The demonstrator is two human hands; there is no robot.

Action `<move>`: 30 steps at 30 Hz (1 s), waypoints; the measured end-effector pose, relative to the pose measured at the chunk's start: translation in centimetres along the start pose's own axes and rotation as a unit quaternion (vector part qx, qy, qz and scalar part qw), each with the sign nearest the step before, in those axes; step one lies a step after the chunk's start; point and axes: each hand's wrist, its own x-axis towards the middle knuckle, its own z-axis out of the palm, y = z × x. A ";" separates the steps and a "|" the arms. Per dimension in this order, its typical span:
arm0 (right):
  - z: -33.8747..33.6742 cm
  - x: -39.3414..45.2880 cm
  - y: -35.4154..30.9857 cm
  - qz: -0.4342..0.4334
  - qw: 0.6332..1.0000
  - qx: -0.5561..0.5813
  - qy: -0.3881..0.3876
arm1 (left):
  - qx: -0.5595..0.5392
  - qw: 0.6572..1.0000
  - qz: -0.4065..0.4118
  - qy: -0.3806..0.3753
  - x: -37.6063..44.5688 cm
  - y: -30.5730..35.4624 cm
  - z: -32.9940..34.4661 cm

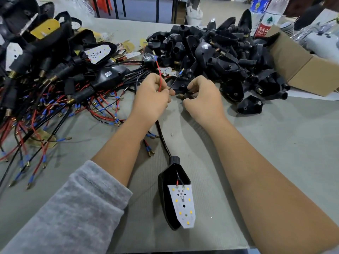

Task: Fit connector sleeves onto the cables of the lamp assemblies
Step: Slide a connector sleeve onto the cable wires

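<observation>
A: Grey felt-covered table (275,147) is piled with finished wired lamps left (45,74), bare black housings right (211,48).

B: Plenty left, it seems. Thin red and black wires (160,79) are pinched by left hand (152,99); small threaded black sleeve (184,96) is gripped by right hand (203,99) (not yet threaded on).

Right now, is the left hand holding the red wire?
Yes, the left hand pinches the red wire, which rises above its fingers.

grey table (275,143), lamp assembly (176,197), cardboard box (302,70)
</observation>
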 end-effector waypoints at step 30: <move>-1.0 0.7 -0.4 0.195 0.735 0.649 0.000 | 0.021 0.998 0.055 -0.038 -0.3 0.3 -0.2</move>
